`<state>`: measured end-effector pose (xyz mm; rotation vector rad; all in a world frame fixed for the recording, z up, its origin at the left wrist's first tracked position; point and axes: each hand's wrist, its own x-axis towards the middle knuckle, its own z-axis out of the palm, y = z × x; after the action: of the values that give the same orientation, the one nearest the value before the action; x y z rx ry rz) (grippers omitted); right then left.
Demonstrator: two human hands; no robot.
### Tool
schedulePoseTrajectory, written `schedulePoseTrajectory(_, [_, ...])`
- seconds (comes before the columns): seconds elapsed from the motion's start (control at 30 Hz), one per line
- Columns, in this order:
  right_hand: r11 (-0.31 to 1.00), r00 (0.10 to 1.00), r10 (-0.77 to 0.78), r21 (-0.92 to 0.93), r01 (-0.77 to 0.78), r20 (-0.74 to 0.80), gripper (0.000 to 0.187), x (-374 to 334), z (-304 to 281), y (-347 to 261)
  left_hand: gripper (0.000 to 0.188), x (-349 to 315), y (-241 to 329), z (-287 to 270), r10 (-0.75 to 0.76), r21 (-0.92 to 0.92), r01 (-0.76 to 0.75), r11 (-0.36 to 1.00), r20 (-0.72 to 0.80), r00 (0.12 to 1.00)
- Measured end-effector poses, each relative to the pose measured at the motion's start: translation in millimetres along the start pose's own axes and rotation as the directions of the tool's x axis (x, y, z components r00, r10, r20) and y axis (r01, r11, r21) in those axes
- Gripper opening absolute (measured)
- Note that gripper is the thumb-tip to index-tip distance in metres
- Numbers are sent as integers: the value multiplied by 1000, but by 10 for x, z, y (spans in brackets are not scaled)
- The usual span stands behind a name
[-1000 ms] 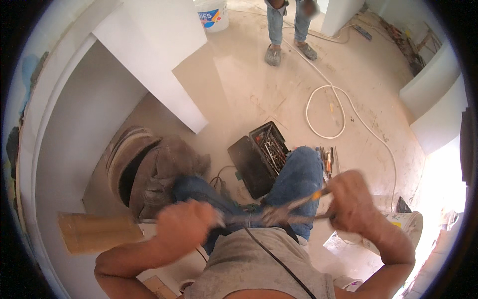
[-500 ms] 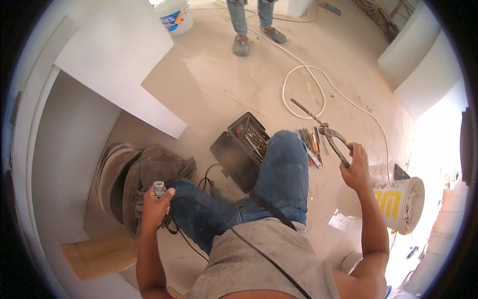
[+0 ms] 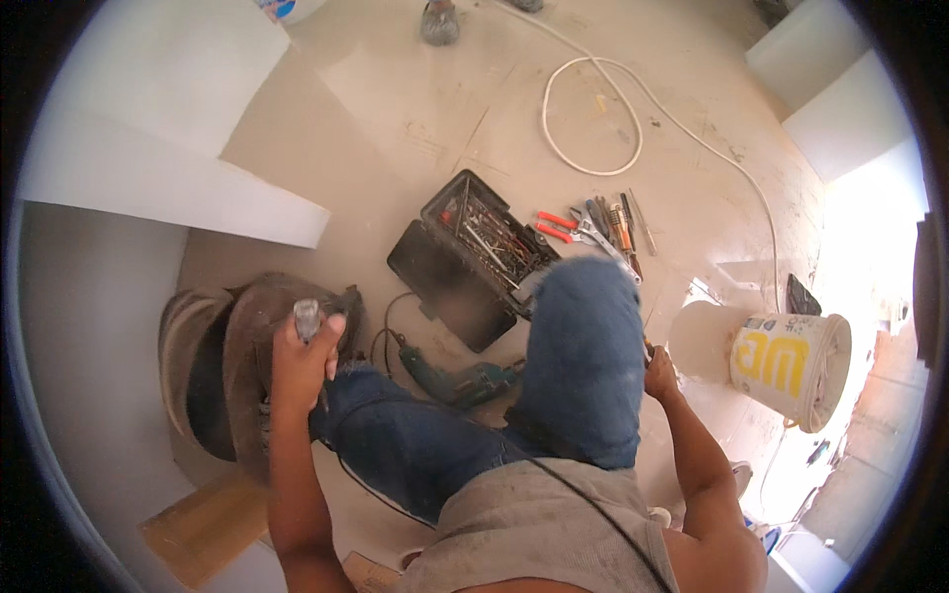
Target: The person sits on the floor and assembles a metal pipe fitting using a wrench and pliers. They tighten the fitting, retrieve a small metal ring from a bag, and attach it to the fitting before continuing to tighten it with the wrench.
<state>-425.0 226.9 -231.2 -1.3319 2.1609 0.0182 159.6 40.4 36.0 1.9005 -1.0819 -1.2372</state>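
Observation:
My left hand [image 3: 304, 366] is raised over the brown bag at my left, wrapped around a grey metal cylindrical piece [image 3: 307, 318] whose end sticks up above the fist. Beside my bent right knee, my right hand [image 3: 662, 376] is closed on the pliers' handle [image 3: 648, 346]; the knee hides the rest of the pliers. A black toolbox [image 3: 450, 272] lies open between my legs and holds many bits and small tools. Just below it a green power drill [image 3: 460, 381] rests on the floor with its cord.
Red-handled pliers [image 3: 556, 226], an adjustable wrench [image 3: 605, 242] and screwdrivers [image 3: 621, 227] lie right of the toolbox. A white hose [image 3: 550, 128] loops behind them. A white bucket [image 3: 781, 366] lies tipped at right. The brown bag [image 3: 252, 346] leans by a white wall; another person's shoe [image 3: 440, 22] stands ahead.
My right hand has come down and back beside the right knee, taking the pliers and the drill bit in their jaws out of sight. My left hand has risen slightly. The view has tilted down.

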Motion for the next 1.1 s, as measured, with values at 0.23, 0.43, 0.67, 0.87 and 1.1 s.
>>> schedulePoseTrajectory(0.23, [981,959,-147,-90,173,245,42,506,302,181,28,644,187,760,-31,-42,41,998,197,980])
schedulePoseTrajectory(0.43, [924,881,-271,-151,350,388,38,827,47,212,26,732,-186,1335,-130,-138,174,975,283,950])
schedulePoseTrajectory(0.67, [824,837,-366,-275,495,408,39,1222,-193,91,28,685,-341,1549,-200,-190,265,945,304,931])
schedulePoseTrajectory(0.87, [538,696,-489,-446,715,526,28,1520,-1020,-889,36,581,-294,1511,-107,-560,342,755,410,906])
schedulePoseTrajectory(1.1, [251,470,-656,-415,874,591,20,1453,-1236,-3099,43,367,-247,1338,-102,-589,319,742,372,923])
